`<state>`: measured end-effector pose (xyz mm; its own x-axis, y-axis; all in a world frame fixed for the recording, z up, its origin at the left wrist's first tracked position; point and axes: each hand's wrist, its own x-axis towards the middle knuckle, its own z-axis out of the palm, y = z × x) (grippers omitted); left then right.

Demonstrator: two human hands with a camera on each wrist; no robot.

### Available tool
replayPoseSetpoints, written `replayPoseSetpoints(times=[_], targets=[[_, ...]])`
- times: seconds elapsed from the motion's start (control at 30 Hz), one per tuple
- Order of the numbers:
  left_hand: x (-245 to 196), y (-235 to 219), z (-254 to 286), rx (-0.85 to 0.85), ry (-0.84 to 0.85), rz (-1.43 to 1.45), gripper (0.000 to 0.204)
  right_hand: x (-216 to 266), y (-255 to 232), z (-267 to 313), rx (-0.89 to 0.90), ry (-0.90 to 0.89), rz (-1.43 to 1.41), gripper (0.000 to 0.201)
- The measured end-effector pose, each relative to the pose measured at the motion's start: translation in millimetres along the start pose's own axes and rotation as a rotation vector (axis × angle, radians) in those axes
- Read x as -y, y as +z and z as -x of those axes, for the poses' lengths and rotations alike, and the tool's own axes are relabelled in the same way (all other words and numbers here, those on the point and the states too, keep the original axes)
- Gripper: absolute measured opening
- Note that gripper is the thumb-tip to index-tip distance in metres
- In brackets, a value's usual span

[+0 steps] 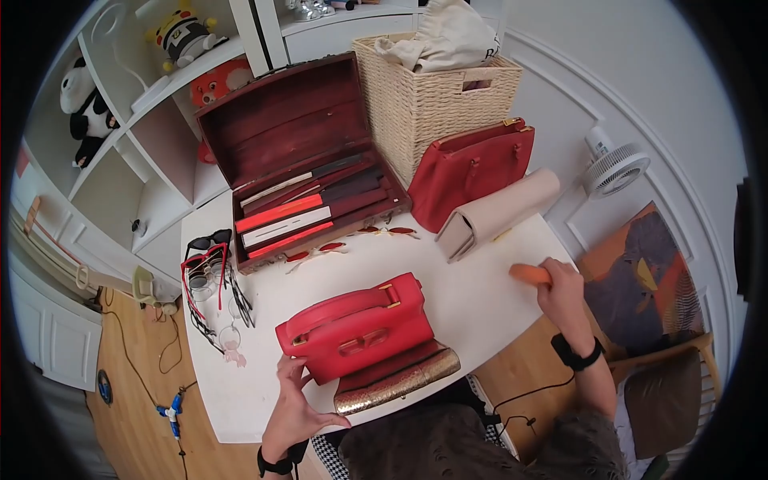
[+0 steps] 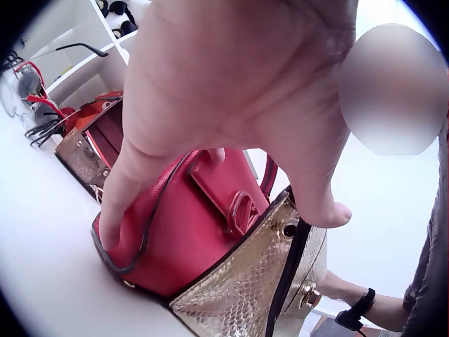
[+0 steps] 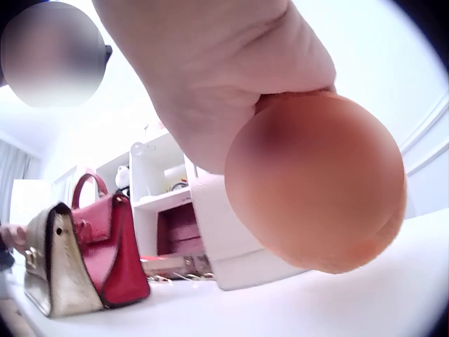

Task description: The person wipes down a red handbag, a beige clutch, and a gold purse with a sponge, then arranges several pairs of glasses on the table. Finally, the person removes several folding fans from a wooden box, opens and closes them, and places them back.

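Handbag (image 1: 392, 326): bright red, my landmark, standing on the bench (image 1: 248, 400).
Left hand (image 1: 292, 404): I see it spread, not clenched, fingers touching the handbag's left end.
Gold bag (image 1: 404, 385): just in front of the handbag.
Right hand (image 1: 562, 293): grasping an orange object (image 1: 528, 274), right of the handbag; can't tell whether it touches the bench.
Chest (image 1: 280, 120): lid up, behind the handbag.

dark grey-brown top (image 1: 448, 448), bottom centre of head view, small marks dotted over the fabric. matching sleeve (image 1: 580, 450), lower right. right hand (image 1: 562, 294): bare, black wrist strap (image 1: 588, 357) with boxy black module (image 1: 565, 350), thin black cable off it. left hand (image 1: 294, 406): bare, black wristband (image 1: 274, 464), bottom edge.
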<state>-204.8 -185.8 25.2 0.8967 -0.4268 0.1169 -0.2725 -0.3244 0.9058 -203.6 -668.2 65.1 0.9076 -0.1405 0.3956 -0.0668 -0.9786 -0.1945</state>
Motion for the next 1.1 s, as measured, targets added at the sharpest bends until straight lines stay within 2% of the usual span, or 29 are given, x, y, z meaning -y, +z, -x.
replayPoseSetpoints(times=[0.03, 0.07, 0.1, 0.13, 0.17, 0.2, 0.23, 0.27, 0.3, 0.33, 0.4, 0.43, 0.5, 0.63, 0.7, 0.77, 0.83, 0.97, 1.1], targets=[[3, -2, 1, -0.021, 0.011, 0.101, 0.119, 10, -12, 8, 0.001, 0.001, -0.001, 0.027], [2, -5, -1, -0.019, 0.009, 0.101, 0.119, 19, -23, 17, 0.039, -0.103, -0.189, 0.027], [-1, -8, -5, -0.117, -0.068, 0.264, 0.116, 27, -30, 22, 0.077, -0.206, -0.377, 0.028], [-4, -12, -9, -0.214, -0.147, 0.425, 0.112, 35, -34, 23, 0.079, -0.201, -0.377, 0.028], [-8, -18, -16, -0.208, -0.149, 0.425, 0.112, 43, -37, 24, 0.188, -0.271, -0.478, 0.033], [-14, -24, -25, -0.179, -0.234, 0.314, 0.108, 52, -37, 25, 0.298, -0.341, -0.579, 0.039], [-20, -28, -34, -0.149, -0.315, 0.203, 0.103, 60, -35, 23, 0.298, -0.336, -0.58, 0.039], [-30, -25, -42, -0.152, -0.239, 0.145, 0.087, 68, -33, 20, 0.47, -0.307, -0.645, 0.046], [-31, -26, -48, -0.149, -0.236, 0.144, 0.087, 75, -31, 18, 0.641, -0.276, -0.707, 0.053], [-32, -27, -53, -0.098, -0.218, 0.082, 0.076, 84, -27, 17, 0.638, -0.274, -0.708, 0.053], [-33, -29, -61, 0.004, -0.18, -0.046, 0.055, 97, -14, 14, 0.669, -0.462, -0.566, 0.062], [-36, -29, -65, 0.005, -0.178, -0.049, 0.055, 101, -10, 12, 0.665, -0.461, -0.568, 0.062], [-41, -27, -72, 0.115, -0.167, -0.127, 0.055, 104, -3, 9, 0.774, -0.51, -0.49, 0.056], [-49, -15, -89, 0.183, -0.146, -0.156, 0.052, 97, 5, 10, 0.686, -0.566, -0.546, 0.048], [-49, -3, -97, 0.191, -0.091, -0.141, 0.051, 86, 3, 6, 0.715, -0.524, -0.566, 0.045], [-52, 10, -104, 0.195, -0.061, -0.14, 0.049, 66, -6, 3, 0.65, -0.529, -0.56, 0.042], [-57, 26, -110, 0.171, -0.099, -0.138, 0.047, 32, -23, 2, 0.567, -0.398, -0.685, 0.039], [-74, 62, -125, 0.211, -0.057, -0.07, 0.041, -52, -66, 0, 0.664, -0.027, -0.742, 0.034], [-83, 108, -151, 0.288, -0.011, -0.141, 0.04, -137, -63, 7, 0.588, 0.108, -0.86, 0.033]])
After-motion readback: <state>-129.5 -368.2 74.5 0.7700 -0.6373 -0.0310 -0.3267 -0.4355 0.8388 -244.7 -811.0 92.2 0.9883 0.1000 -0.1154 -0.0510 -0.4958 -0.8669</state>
